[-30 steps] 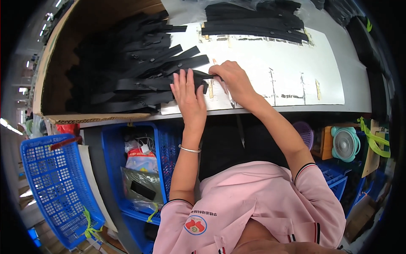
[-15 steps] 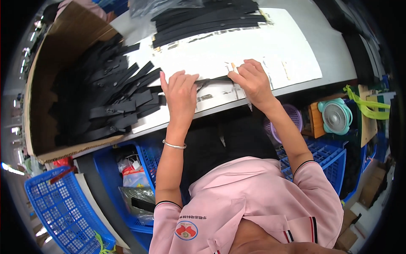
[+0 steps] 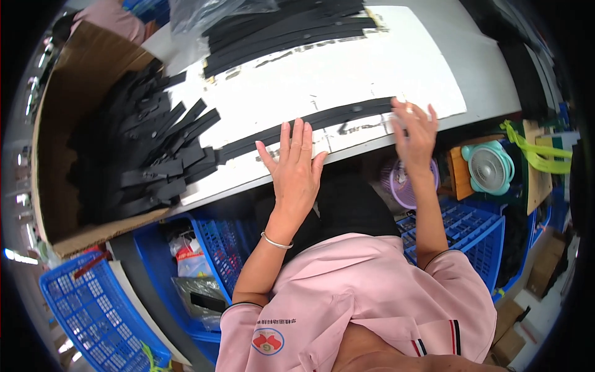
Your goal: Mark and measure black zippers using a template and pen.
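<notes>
A long black strip (image 3: 334, 116), which looks like elastic or zipper tape, lies stretched across the white board (image 3: 427, 68) in front of me. My left hand (image 3: 295, 162) rests flat and open at the strip's near edge, fingers spread, a bangle on the wrist. At the strip's right end is my right hand (image 3: 415, 135), its fingers bent and slightly blurred. The pen in it is mostly hidden, with only a pale bit showing among the fingers. Left of the strip, a heap of black strips (image 3: 139, 133) spills out of a cardboard box (image 3: 93, 46).
More black strips (image 3: 285, 37) lie in a row at the board's far side, beside clear plastic (image 3: 186, 31). Below the table edge are blue baskets (image 3: 102, 316), a purple basket (image 3: 406, 186) and a small teal fan (image 3: 489, 168). Another person's pink sleeve (image 3: 111, 22) shows at the far left.
The strip has been drawn out straight across the board. My left hand has moved right and flattened out; my right hand has moved right. The pen, plainly visible before, is now largely hidden.
</notes>
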A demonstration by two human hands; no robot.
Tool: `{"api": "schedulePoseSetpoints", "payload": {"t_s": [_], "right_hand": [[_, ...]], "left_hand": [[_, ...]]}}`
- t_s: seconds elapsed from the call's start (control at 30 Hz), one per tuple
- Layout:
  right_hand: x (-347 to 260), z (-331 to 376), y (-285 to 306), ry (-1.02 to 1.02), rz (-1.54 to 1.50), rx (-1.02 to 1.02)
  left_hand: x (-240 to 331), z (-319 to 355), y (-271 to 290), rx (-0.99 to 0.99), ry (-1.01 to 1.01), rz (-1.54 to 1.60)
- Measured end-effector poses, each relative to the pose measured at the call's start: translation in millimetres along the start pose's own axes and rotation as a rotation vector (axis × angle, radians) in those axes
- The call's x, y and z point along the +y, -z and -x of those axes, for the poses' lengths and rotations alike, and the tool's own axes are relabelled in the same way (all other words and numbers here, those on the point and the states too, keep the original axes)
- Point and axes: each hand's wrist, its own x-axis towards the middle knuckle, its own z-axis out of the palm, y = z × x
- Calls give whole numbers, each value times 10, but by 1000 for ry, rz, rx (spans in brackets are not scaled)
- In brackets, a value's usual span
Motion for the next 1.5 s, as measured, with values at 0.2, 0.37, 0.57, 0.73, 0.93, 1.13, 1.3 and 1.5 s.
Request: {"api": "schedulePoseSetpoints", "payload": {"t_s": [0.2,0.37,0.57,0.73,0.93,1.13,1.3,1.5], "right_hand": [[212,47,33,-9,-28,20],[219,42,-5,-12,-20,30],[180,0,54,3,11,9],[-189,-240,178,-121,-122,-75],[-1188,-549,4,-358,-848,-323],[-1757,-621,-551,-412,-1138,-478],[-1834,-584,-643,-294,-961,-534],[-1854,-589,-656,-239,-895,-542]], "left_hand": [[-263,240,133,-3,125,-39],[-481,392,266,62,260,-26],[-544,452,272,102,247,9],[-613,464,202,158,188,-8],[-617,471,217,188,186,9],[-616,452,211,185,196,34],[-620,476,199,187,210,46],[-627,482,190,187,206,50]]}}
